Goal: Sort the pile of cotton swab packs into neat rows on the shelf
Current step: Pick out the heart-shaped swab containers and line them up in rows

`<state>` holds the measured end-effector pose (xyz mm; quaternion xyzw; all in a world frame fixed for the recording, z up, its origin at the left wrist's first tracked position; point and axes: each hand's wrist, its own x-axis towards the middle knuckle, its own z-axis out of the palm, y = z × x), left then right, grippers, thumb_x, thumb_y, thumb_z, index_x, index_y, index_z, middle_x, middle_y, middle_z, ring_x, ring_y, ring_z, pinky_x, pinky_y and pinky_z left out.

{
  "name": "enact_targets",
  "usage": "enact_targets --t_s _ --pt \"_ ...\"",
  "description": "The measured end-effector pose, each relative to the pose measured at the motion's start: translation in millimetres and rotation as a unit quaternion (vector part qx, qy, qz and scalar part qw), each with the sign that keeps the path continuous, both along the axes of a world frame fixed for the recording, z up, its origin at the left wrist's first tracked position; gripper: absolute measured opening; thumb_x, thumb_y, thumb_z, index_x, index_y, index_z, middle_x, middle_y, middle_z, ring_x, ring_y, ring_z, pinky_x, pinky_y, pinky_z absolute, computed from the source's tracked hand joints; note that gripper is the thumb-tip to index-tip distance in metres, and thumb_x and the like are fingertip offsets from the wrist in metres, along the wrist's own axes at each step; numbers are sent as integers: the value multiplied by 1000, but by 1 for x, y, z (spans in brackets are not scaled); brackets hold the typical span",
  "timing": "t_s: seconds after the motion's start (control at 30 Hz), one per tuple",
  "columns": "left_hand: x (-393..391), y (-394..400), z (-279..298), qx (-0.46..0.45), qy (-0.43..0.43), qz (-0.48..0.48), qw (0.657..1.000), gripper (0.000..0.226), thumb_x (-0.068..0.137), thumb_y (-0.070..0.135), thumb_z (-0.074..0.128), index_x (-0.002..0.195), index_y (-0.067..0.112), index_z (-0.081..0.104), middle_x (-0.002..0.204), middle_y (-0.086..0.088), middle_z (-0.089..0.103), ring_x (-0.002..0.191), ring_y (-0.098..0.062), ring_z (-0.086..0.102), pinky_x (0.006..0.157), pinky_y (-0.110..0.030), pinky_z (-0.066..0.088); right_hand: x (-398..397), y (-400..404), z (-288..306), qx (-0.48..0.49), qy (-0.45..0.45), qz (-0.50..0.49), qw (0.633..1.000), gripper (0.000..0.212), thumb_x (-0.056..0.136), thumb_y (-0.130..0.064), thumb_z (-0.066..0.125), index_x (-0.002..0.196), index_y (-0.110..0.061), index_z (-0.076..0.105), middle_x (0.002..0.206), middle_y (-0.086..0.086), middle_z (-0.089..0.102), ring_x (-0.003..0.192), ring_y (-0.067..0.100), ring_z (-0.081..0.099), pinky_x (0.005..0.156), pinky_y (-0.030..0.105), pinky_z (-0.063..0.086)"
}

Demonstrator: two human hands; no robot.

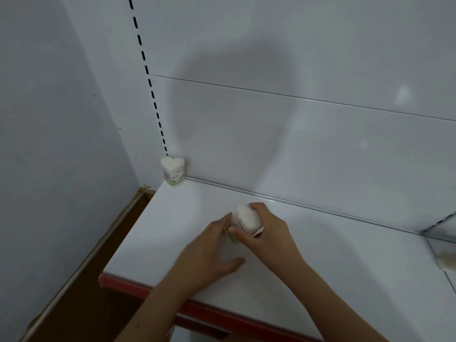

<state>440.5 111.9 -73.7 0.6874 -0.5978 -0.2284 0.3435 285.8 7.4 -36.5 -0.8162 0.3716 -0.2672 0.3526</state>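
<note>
1. while one cotton swab pack [173, 172] stands in the shelf [320, 262] corner at centre left, we hold a second pack [246, 222] mid-frame.
2. right hand [266, 233] grips it; left hand [212, 245] touches its side with straight fingers.
3. it looks light, with a soft wrapper; we take it by the sides.
</note>
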Motion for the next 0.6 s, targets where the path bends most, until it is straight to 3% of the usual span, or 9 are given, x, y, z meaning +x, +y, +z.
enact_targets --t_s 0.07,0.13,0.2,0.27,0.37,0.43,0.53,0.6 --pt "-5 -4 1 -55 65 71 994 60 82 45 75 135 34 50 125 21 60 106 4 62 92 -24 54 7 4 1 38 -30 -2 999 61 74 -56 78 125 -35 51 107 -20 62 94 -8 59 73 8 46" --pt "2 -3 6 -72 100 121 985 46 85 34 76 126 31 57 114 17 66 96 0 65 85 -23 56 13 7 2 89 -61 3 994 74 73 -52 81 135 -35 44 116 -19 60 96 -4 63 73 12 51" --pt "9 0 11 -68 92 129 985 47 85 33 77 127 30 57 114 18 65 98 2 64 85 -16 53 20 10 2 117 -85 -3 989 70 74 -44 83 132 -32 47 116 -18 61 97 -1 64 73 15 53" --pt "18 3 13 -52 82 113 989 49 85 31 78 128 33 54 115 21 63 101 5 61 85 -12 49 30 13 1 122 -103 -8 987 51 76 -36 84 117 -28 56 110 -17 65 99 0 65 73 18 55" --pt "44 5 13 -10 59 89 994 67 83 28 79 138 37 42 124 22 53 111 7 53 90 -7 43 52 7 0 123 -107 -13 987 41 77 -33 84 109 -28 61 104 -16 68 97 -1 65 75 17 54" --pt "65 2 12 -29 30 138 990 70 82 23 79 141 31 42 125 14 52 112 1 52 95 -13 43 72 -4 0 107 -104 -24 988 44 76 -36 84 112 -27 60 107 -14 66 97 1 63 79 19 53" --pt "99 -16 10 -102 -11 284 953 68 82 23 80 140 15 47 127 0 53 118 -16 52 99 -25 42 106 -23 -3 71 -85 -22 994 55 77 -35 82 123 -23 56 114 -1 59 98 12 61 82 25 52" --pt "118 -33 9 -97 1 322 942 81 81 29 82 147 9 39 140 -8 49 129 -23 48 107 -35 42 127 -33 -9 52 -73 -24 996 56 78 -37 81 125 -20 55 113 2 58 96 15 61 83 30 53"
